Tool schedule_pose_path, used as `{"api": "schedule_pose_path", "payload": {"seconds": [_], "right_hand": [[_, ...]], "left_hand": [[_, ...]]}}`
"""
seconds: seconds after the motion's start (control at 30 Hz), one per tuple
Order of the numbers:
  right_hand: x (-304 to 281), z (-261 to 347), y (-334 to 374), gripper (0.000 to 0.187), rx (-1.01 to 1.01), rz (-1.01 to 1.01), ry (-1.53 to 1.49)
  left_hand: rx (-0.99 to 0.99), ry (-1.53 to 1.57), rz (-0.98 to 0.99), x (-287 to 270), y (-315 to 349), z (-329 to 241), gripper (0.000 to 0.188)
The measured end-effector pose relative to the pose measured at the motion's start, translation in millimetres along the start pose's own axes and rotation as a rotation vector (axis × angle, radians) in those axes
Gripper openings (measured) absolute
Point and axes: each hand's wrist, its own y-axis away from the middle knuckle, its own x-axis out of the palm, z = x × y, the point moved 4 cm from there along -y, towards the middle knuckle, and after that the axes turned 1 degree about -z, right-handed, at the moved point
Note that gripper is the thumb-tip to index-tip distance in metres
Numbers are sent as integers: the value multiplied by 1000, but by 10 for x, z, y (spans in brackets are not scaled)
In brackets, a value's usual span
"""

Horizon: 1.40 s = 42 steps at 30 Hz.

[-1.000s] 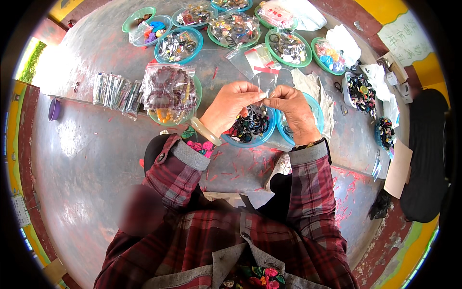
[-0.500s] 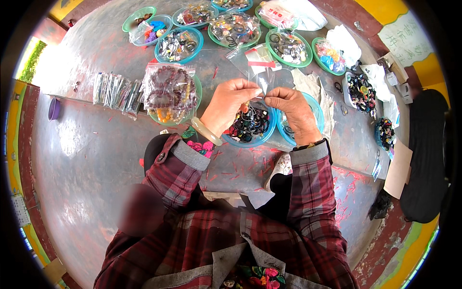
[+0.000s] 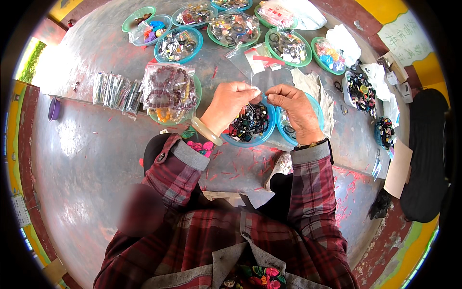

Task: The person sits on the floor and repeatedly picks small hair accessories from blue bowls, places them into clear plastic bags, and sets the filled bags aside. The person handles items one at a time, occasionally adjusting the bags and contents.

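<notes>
Thin pale strand (image 3: 251, 79), one, translucent: we find it at the fingertips, above a blue basket (image 3: 250, 144) of dark bands and trinkets.

Left hand (image 3: 224, 107): thumb and fingertips pinched together on the strand; a pale bangle (image 3: 207, 132) at the wrist.

Right hand (image 3: 297, 113): thumb and forefinger drawn together just beside the left fingertips; whether the strand passes between them, we cannot tell. Below it, a second blue basket (image 3: 321, 118), partly covered from our view.

Beyond the fingers: one clear plastic bag (image 3: 236, 59), and near it a red strip (image 3: 267, 60).

To the left: we list a bag of dark red beads (image 3: 168, 86) on a green tray (image 3: 199, 94), with a row of slim packets (image 3: 115, 94) beside it.

To the right: beige cloth (image 3: 328, 98), crumpled; farther along, a pale tray (image 3: 347, 96) of dark bands.

On the grey surface (image 3: 96, 144) nearer the body: we note scattered red scraps (image 3: 349, 192).
</notes>
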Motion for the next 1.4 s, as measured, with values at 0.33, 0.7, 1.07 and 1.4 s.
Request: {"api": "schedule_pose_path", "payload": {"seconds": [0.33, 0.7, 1.07, 1.4], "right_hand": [[9, -47, -9, 11, 23, 37, 88], [46, 3, 4, 6, -12, 3, 56], [54, 39, 22, 7, -18, 23, 51], [47, -24, -1, 9, 35, 40, 71]], "left_hand": [[45, -40, -91, 28, 42, -124, 15], [-9, 135, 35, 31, -7, -11, 11], [-3, 152, 52, 20, 18, -79, 20], [25, 175, 6, 25, 30, -115, 17]]}}
